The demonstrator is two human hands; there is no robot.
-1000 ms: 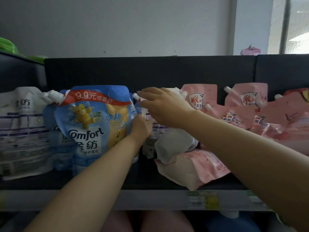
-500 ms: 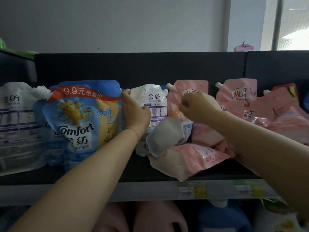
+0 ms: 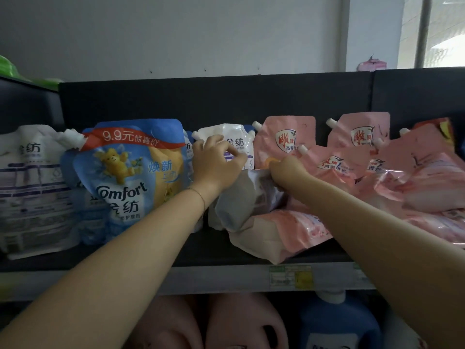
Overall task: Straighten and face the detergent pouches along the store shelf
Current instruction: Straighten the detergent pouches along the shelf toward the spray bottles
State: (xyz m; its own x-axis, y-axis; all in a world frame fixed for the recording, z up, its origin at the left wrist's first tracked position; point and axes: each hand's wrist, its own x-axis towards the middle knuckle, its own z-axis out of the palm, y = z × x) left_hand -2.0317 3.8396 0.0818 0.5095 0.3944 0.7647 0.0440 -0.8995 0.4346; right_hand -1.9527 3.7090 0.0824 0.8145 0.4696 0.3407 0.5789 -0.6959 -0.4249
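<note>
- A pale wall (image 3: 201, 34) rises behind a dark back panel (image 3: 201, 96), with a window (image 3: 440, 34) at the upper right.
- The store shelf (image 3: 201, 253) is dark. A price label (image 3: 289, 277) sits on its front strip, right of middle.
- Below it stand pink jugs (image 3: 239, 321) and a blue jug (image 3: 337, 323).
- At the left end of the shelf a large white pouch (image 3: 30, 185) stands upright, facing forward.
- Just beside it the blue Comfort pouch (image 3: 130, 172) stands upright and faces forward, with a red price banner across its top.
- The small white pouch (image 3: 236, 141) stands upright behind, between the blue Comfort pouch and the upright pink pouch (image 3: 284, 142).
- The left hand (image 3: 216, 162) lies on the small white pouch, its bent fingers gripping the pouch's upper left part. A thin bracelet (image 3: 198, 195) circles the wrist.
- The tipped pouch (image 3: 239, 205), grey-white, leans forward in front of the small white pouch and rests on a fallen pink pouch (image 3: 284, 230) that lies flat and juts over the shelf's front edge.
- The right hand (image 3: 286, 172) rests on the top of the tipped pouch, back of the hand toward the camera. Its fingers are tucked out of sight, so I cannot tell whether it has hold of anything.
- Further right a second pink pouch (image 3: 359, 132) stands at the back.
- In front of it the heap of pink pouches (image 3: 427, 177) lies tilted and overlapping.
</note>
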